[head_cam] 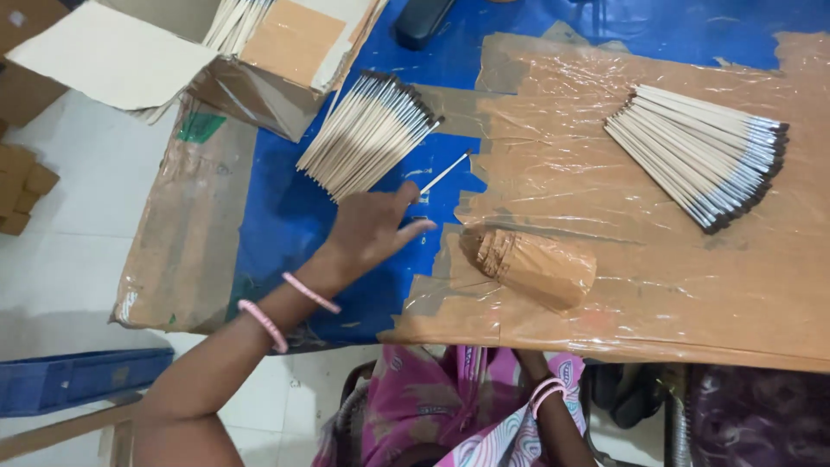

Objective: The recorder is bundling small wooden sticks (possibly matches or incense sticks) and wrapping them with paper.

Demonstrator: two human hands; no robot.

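Observation:
My left hand (370, 232) lies on the blue table top (285, 216), fingers apart, holding nothing. Just beyond its fingertips is a fanned pile of thin pale sticks with dark tips (367, 134), and one loose stick (445, 173) lies to the right of the thumb. My right hand is hidden below the table's near edge; only the wrist with bangles (546, 396) shows over my pink patterned clothing. A second fanned pile of the same sticks (700, 151) rests on the brown taped cardboard (657, 268) at the right.
A brown paper-wrapped bundle (532, 264) lies on the cardboard near the front edge. An open cardboard box (259, 60) with more sticks sits at the far left corner. A dark object (421, 22) lies at the back. A blue crate (73, 380) stands on the floor.

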